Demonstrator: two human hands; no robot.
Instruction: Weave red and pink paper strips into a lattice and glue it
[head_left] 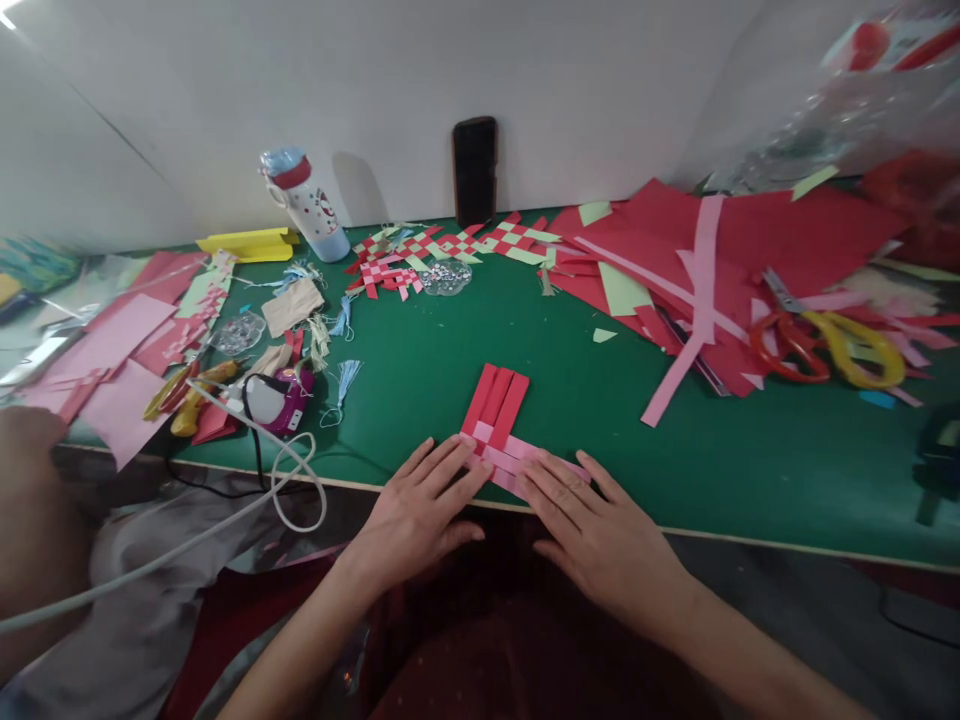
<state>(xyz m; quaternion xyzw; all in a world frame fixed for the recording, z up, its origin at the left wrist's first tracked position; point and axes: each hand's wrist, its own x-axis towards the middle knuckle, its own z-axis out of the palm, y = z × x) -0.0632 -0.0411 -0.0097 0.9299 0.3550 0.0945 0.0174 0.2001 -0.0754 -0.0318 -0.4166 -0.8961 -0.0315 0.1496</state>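
Note:
Red paper strips [496,400] point away from me at the table's front edge, woven at their near end with pink paper strips [514,455] that run to the right. My left hand [431,500] lies with fingers stretched over the woven corner, pressing on its left side. Across the pink strips to the right rests my right hand [581,510], its fingers spread and flat. Both hands cover parts of the paper, so the near edge of the weave is partly hidden. Neither hand grips anything.
Red paper sheets [795,230], a long pink strip [701,290] and scissors [791,340] lie right. Woven paper pieces [442,245], a bottle [307,205] and a phone [475,170] stand or lie at the back. Left are tassels [345,385], a purple-white device [281,400] and cables [300,490].

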